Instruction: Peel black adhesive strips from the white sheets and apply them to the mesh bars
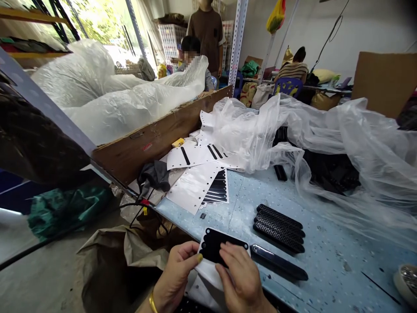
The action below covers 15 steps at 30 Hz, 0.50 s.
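Note:
My left hand (177, 269) pinches the left edge of a white backing sheet (210, 271) between thumb and fingers. Several black round-ended strips (213, 248) lie side by side on that sheet, each with a small hole at its end. Across them rests my right hand (241, 276), its fingers stretched over the black surface and its thumb apart, lower on the sheet. To the right of the sheet lies a smooth, glossy black long piece (278, 263). Behind it, several black long pieces with a mesh pattern (278, 228) sit side by side on the blue speckled table (325, 243).
More white sheets (192, 187), some with black strips, are piled against a wooden board (156, 134). Clear plastic sheeting (325, 126) covers black items at the back right. A small bowl (404, 278) stands at the right edge. Other people (205, 39) are farther back.

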Each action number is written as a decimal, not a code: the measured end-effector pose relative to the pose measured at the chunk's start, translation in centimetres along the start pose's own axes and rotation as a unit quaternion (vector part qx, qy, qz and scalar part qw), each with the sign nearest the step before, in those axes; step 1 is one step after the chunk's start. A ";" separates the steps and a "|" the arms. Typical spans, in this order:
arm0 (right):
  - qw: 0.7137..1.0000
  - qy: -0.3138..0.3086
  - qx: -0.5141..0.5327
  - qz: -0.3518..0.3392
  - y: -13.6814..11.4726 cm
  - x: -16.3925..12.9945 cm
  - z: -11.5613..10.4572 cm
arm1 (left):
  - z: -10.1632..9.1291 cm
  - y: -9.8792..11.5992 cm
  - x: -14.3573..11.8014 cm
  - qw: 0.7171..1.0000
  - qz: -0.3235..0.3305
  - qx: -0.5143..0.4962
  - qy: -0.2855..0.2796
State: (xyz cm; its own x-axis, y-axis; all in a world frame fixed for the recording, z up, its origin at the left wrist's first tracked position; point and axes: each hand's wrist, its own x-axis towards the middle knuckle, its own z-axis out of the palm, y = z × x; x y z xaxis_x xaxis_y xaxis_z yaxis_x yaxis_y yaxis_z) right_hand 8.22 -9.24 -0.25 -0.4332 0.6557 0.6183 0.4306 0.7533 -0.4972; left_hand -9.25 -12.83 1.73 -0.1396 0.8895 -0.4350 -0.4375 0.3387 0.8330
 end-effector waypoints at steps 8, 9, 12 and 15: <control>0.999 0.009 0.013 0.048 0.4 0.4 1.7 | 1.0 0.2 0.0 0.998 0.001 -0.024 -0.058; 0.998 0.013 0.022 0.052 0.4 0.3 1.8 | 1.1 0.2 0.0 0.998 0.004 -0.023 -0.061; 0.994 0.020 0.075 0.073 0.3 0.4 1.7 | 1.3 0.4 -0.1 0.997 0.019 -0.006 -0.072; 0.982 0.016 0.158 0.100 0.0 1.2 1.1 | 1.7 1.0 -0.2 0.996 0.029 0.022 -0.083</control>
State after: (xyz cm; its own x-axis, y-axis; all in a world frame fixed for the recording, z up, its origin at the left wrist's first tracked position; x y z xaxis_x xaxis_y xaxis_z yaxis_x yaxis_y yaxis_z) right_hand 6.87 -8.39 -0.19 -0.3375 0.7937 0.5061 0.2353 0.5917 -0.7711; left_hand -8.15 -12.19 3.24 -0.0129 0.9450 -0.3269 -0.3926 0.2959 0.8708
